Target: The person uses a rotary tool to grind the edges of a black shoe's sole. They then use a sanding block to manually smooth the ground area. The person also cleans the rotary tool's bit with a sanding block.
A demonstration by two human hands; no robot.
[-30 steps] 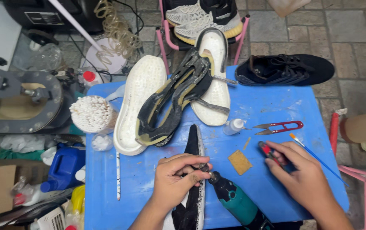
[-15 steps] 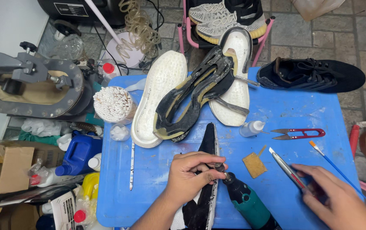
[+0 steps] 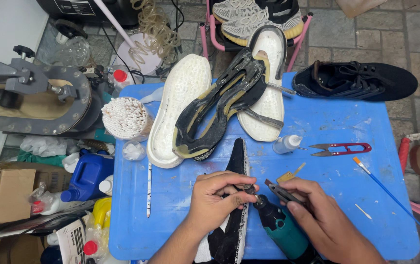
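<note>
My left hand [image 3: 217, 198] grips the tip of a teal rotary tool [image 3: 281, 230] that lies on the blue table [image 3: 346, 122]. My right hand [image 3: 317, 215] holds a small dark wrench-like tool [image 3: 281, 191] against the tool's nose, next to the left fingers. Under my left hand lies a black shoe upper with a white edge [image 3: 237, 166]. Beyond it rest two white soles [image 3: 180, 105] and a worn black-and-yellow outsole [image 3: 220, 110].
A small glue bottle [image 3: 285, 144], red thread snips [image 3: 342, 148], a thin brush [image 3: 383, 188] and a tan scrap [image 3: 288, 175] lie to the right. A black sneaker [image 3: 356, 80] sits at the far right corner. A cup of swabs [image 3: 124, 117] and a press machine [image 3: 34, 100] stand left.
My right hand came in from the right edge with the small dark tool and now meets the rotary tool's nose. My left hand stayed on the tip. The view shifted slightly.
</note>
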